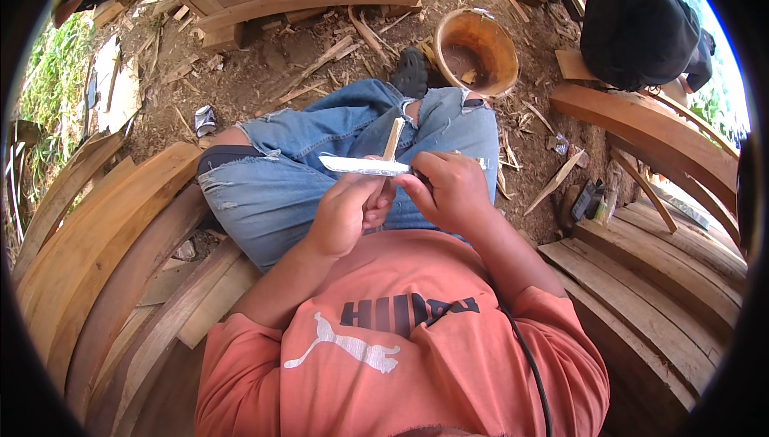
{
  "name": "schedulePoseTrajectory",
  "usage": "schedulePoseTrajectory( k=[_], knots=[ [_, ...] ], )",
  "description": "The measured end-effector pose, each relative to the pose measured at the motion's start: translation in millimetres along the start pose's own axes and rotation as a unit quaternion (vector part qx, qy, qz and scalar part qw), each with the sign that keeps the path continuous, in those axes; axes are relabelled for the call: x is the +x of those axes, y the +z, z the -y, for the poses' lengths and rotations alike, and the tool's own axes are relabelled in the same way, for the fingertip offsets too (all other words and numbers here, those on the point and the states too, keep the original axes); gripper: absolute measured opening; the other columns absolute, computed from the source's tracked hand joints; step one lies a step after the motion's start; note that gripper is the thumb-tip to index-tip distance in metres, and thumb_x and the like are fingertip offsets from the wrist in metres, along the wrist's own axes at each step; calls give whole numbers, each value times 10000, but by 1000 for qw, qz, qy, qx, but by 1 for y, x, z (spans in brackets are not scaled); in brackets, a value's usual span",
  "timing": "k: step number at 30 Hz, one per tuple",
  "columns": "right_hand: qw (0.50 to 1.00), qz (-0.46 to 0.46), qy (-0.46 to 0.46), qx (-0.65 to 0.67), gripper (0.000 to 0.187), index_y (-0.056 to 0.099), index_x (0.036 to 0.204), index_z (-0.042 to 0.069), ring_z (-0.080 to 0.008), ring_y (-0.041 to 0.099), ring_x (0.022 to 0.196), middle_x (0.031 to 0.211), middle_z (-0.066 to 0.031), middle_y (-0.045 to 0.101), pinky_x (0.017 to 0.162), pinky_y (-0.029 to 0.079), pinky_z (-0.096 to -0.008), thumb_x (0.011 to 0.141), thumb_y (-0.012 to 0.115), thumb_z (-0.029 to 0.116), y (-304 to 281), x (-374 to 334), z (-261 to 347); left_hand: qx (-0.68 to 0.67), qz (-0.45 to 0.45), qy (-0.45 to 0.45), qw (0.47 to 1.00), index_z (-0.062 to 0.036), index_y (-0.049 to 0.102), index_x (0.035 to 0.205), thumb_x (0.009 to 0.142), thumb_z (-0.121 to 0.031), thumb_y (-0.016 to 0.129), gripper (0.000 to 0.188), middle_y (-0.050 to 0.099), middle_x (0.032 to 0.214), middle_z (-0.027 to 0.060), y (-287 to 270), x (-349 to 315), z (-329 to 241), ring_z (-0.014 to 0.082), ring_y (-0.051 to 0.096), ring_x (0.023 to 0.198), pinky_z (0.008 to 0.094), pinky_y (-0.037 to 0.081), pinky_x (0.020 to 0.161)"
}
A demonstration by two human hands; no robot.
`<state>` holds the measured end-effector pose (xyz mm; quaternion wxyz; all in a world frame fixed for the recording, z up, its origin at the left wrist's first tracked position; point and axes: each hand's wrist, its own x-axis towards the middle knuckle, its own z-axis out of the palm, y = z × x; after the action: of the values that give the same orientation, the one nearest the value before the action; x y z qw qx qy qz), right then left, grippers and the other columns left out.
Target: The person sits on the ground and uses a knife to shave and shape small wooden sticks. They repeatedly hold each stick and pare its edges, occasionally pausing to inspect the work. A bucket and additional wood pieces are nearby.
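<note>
And here the left hand (pixel 349 206) grips a wooden stick (pixel 393 139) above the jeans (pixel 276 201), the right hand (pixel 456 189) curled tight round a knife (pixel 360 166), blade crossing the wood: whittling, by the look of it, and the next stroke wants a steady stick, fingers clear.

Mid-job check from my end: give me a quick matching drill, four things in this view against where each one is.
Things:
1. Knife
2. Stick
3. Bucket
4. Can

Places:
A. Beside the dark shoe
B. In the right hand
C. On the dirt, in the view's left half
D. In the left hand

Pairs: 1-B, 2-D, 3-A, 4-C
</note>
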<state>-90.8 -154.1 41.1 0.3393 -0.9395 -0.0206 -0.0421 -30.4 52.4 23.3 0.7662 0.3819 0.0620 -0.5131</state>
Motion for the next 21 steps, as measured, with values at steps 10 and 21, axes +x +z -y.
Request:
schedulePoseTrajectory(
  k=[10, 21],
  knots=[
    [1000, 11, -7, 1, 389, 655, 826, 46, -414, 637, 671, 709, -156, 628, 586, 479, -500, 962, 757, 395, 1, -1, 2, -85, 74, -15, 993, -117, 537, 1167, 1149, -274, 440, 185, 388, 720, -51, -4, 2, 4, 49, 324, 578, 225, 262, 525],
    [953, -166, 252, 36, 485, 661, 844, 5, -386, 610, 640, 696, -197, 613, 629, 471, -477, 1097, 598, 414, -11, 25, -100, -68, 163, -30, 984, -133, 522, 1179, 1170, -336, 468, 211, 343, 711, -49, 6, -6, 21, 71, 306, 603, 236, 267, 561]
  ],
)
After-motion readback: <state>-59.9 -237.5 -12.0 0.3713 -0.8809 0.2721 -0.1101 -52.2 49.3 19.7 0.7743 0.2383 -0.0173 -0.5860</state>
